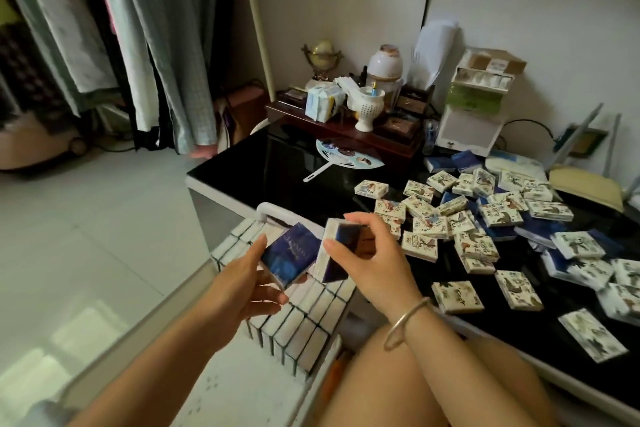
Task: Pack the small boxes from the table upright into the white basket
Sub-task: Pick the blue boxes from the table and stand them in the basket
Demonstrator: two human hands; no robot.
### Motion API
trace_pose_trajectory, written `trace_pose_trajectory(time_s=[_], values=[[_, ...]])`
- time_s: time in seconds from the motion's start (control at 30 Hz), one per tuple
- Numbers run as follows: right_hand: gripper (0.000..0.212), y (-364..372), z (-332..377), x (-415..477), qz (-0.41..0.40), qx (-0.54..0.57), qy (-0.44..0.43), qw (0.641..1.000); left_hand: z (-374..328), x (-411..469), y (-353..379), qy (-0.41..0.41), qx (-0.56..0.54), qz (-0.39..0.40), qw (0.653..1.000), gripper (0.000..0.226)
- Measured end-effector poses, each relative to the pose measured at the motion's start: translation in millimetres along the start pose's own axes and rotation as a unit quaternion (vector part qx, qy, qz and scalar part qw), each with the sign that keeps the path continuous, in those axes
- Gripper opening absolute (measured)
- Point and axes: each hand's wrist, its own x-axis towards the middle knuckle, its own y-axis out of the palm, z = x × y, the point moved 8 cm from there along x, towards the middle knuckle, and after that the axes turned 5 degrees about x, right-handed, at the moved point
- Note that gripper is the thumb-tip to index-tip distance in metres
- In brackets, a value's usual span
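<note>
1. black glass table [304, 163] carries the loose pile [485, 218] of small boxes: more than 30, overlapping, so the exact count cannot be told.
2. 2 more boxes are off the table, 1 in each hand, above the white basket [269, 209], which stands just beside the table's near left edge.
3. the left hand [247, 282] grasps the blue box [289, 255], thumb along its left edge and fingers curled beneath; the box is tilted.
4. the right hand [372, 255] pinches the second box [334, 253], thumb on the near side and fingers over the top; it is also tilted, just beside the blue box.
5. the boxes are small, flat and glossy; most in the pile show a cream face with a dark and rust print, and some show dark blue.
6. the packed boxes [304, 322] stand on edge in tight rows in the basket, pale edges up.
7. around: 1 fan [349, 158], 1 white cup [367, 107], 1 globe [320, 55], 1 white rack [474, 104], clothes [138, 45] hanging at left, 1 bangle [407, 322] on the right wrist.
8. both hands and their 2 boxes cover the basket's middle.
</note>
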Motion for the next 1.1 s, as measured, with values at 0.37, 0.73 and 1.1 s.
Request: trace_pose_trajectory(time_s=[0.37,0.73,1.1], values=[[0.056,57,7,-13,0.027,-0.044,-0.038,0.998,19,-12,-29,0.010,0.007,0.006,1.000,0.065],[0.061,86,-4,-14,0.110,-0.048,0.000,0.993,34,-4,-57,0.018,0.010,0.010,1.000,0.021],[0.005,99,-51,-5,0.107,0.135,0.228,0.958,40,2,-77,0.018,0.007,-0.021,1.000,0.016]])
